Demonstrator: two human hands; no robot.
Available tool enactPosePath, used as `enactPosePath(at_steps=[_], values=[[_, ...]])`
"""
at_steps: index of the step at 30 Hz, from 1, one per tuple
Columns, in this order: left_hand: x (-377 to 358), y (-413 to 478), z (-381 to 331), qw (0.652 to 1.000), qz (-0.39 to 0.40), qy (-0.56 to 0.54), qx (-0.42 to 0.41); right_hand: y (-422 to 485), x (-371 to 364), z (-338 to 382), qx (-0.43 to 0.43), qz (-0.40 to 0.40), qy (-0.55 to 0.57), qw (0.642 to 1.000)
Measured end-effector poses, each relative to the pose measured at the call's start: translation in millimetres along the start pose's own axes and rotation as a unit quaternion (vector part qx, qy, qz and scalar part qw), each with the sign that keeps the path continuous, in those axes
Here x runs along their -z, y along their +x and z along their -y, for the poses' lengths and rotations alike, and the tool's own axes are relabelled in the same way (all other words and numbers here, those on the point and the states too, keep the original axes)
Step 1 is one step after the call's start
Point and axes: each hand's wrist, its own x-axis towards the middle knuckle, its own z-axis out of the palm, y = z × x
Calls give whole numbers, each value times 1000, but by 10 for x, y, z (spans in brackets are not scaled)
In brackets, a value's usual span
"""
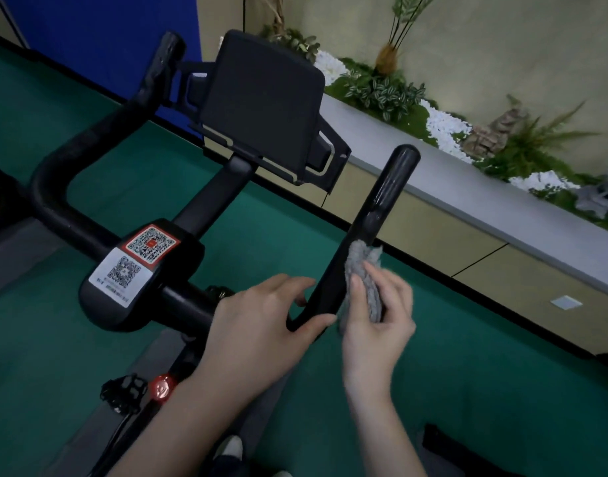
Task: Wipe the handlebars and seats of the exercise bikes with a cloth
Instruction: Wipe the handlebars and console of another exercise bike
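Pinching a grey fleecy cloth between thumb and curled fingers of the right hand, pressed flat to the outer side of the handlebar's right horn, low down near its bend. Just to the left, bracing the same bend with the left hand: thumb under the bar, fingers loosely curled over it. Mid-wipe on this horn, by the look of it, with the glossy upper length and rounded tip beyond the cloth seemingly yet to cover. Calls next for sliding the cloth up and away along the horn to the tip, keeping it wrapped round, then crossing to the centre bar and the left horn, far up-left of the fingers. Ahead and left of both hands, a tablet holder on its stem, crowding the gap between the horns; nearer, left of the left hand, a clamp block with QR stickers, worth skirting so as not to lift the labels. Below the wrists, a red knob and a pedal over green floor. No seat in view from here.
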Motion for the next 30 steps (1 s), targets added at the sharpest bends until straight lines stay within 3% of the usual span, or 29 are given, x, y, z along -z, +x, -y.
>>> enactPosePath(at_steps=[5, 8, 11, 14, 16, 20, 25, 30], values=[[-20, 49, -3, 999, 33, -24, 3, 387, 17, 46, 126, 94, -156, 975], [-28, 49, 7, 999, 32, -17, 8, 380, 147, 146, 229, 213, -217, 925], [-26, 51, 8, 999, 45, -18, 16, 599, 191, 245, 275, 288, -268, 877], [-22, 58, 23, 999, 39, -35, 15, 829, 97, 338, 283, 310, -325, 847], [-30, 66, 30, 999, 32, -39, 17, 881, 21, 402, 285, 369, -348, 814], [-47, 61, 24, 999, 10, -35, 23, 1039, -164, 619, 241, 548, -393, 698], [-75, 48, 42, 999, -6, -38, 23, 1123, -359, 730, 241, 574, -436, 650], [-63, 60, 18, 999, 4, -37, 32, 1057, -498, 792, 170, 670, -451, 565]])
